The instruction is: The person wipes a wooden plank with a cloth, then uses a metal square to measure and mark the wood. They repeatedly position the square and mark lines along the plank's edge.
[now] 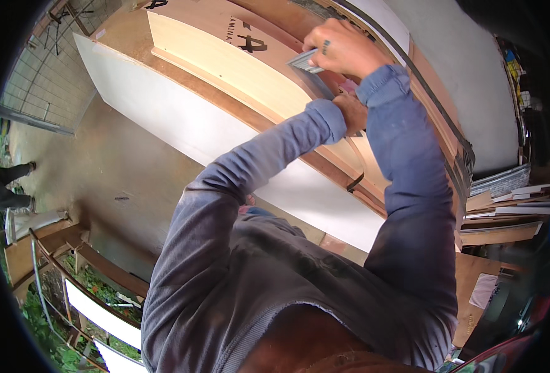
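My right hand (pixel 347 48) is closed, gripping a flat grey piece with a ridged, light edge (pixel 306 61); its exact kind does not show. It hovers over the curved edge of a pale wood panel (pixel 250 81). Just below is my left hand (pixel 351 113), partly behind my right cuff, its fingers hidden from sight. Something small and pink (pixel 349 86) shows between the two hands, too little of it to name. A brown sheet with black print (pixel 237 31) lies beyond the pale panel.
A long white panel (pixel 181 130) runs diagonally before me on the near side of the pale wood. Board offcuts (pixel 504 214) are stacked at the right. Wire mesh (pixel 42 81) stands at the upper left, and another person's legs (pixel 14 185) show at the left edge.
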{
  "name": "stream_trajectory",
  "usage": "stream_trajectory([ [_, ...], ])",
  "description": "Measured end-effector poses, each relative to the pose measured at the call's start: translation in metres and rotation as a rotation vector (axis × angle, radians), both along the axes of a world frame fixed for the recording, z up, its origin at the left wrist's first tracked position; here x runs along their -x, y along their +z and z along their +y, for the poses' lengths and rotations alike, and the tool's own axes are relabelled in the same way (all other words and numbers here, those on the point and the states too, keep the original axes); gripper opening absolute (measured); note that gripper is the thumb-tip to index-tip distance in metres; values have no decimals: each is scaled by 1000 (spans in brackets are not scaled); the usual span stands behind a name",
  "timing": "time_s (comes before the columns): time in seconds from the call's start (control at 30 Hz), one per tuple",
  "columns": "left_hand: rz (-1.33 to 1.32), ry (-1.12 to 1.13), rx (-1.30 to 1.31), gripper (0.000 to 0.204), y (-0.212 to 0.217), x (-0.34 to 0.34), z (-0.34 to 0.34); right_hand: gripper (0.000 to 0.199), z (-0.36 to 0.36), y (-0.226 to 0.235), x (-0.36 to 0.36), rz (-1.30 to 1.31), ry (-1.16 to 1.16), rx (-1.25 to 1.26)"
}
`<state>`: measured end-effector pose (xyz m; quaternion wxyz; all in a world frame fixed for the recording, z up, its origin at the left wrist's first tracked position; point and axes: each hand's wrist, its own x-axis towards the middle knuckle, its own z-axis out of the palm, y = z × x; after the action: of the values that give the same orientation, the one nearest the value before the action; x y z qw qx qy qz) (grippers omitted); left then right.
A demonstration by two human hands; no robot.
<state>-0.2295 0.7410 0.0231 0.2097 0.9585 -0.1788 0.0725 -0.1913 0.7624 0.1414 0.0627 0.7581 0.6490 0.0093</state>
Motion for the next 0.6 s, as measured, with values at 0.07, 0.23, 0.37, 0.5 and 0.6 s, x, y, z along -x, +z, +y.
stream_trajectory([
  [0.07,130,34,-229,36,24,8,6,29,10,4,-1,1,90,24],
  [0.23,163,139,-157,39,40,20,29,29,27,36,-23,144,55,-14],
  [0.37,-118,116,-263,54,-33,-7,30,25,44,-13,-19,45,203,-68],
  [0.5,-4,223,-230,51,-17,13,25,27,46,-25,-16,55,235,-4],
  [0.6,-13,198,-307,49,-22,1,25,27,53,-3,-20,61,240,-1],
])
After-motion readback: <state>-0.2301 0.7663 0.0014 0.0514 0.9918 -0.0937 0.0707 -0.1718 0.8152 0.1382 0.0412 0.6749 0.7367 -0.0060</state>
